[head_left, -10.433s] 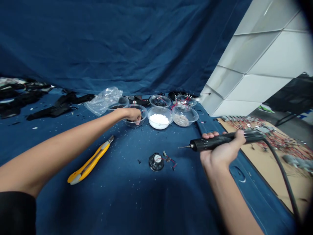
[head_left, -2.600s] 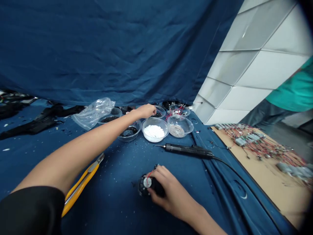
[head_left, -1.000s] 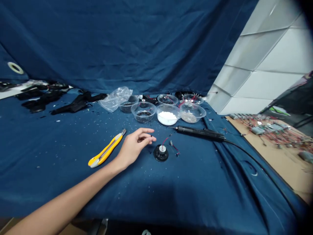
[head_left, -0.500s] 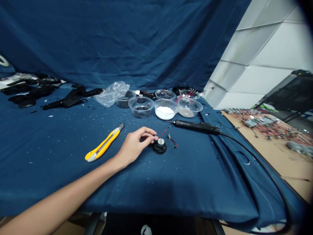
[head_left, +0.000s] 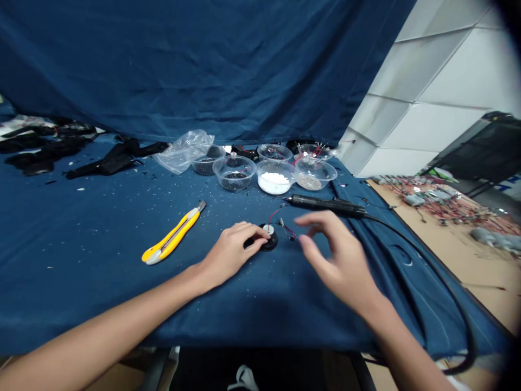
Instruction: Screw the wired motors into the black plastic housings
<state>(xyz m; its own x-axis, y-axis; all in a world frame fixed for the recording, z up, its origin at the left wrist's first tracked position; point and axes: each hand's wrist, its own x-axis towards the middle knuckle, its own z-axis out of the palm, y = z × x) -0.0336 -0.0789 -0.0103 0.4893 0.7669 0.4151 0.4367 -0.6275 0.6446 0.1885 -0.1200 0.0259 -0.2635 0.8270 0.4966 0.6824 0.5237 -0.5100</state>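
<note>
A round black part (head_left: 269,243) with a small pale motor-like piece (head_left: 268,229) on top and a red wire lies on the blue cloth. My left hand (head_left: 232,247) has its thumb and fingertips closed at the left side of this part, covering some of it. To the right, my right hand (head_left: 336,255) hovers with thumb and forefinger apart and nothing between them; it is slightly blurred. Between the two hands lies a small bunch of thin wires with a connector (head_left: 290,233).
Several clear plastic bowls (head_left: 235,172) of small parts stand behind the hands. A black electric screwdriver (head_left: 328,205) with a cable lies at right. At left are a yellow utility knife (head_left: 173,234) and black pieces (head_left: 108,160). Wired parts cover cardboard (head_left: 439,198) far right.
My right hand has come into view from the lower right. My left hand has shifted slightly down and right, its fingertips now over the round black part's left side.
</note>
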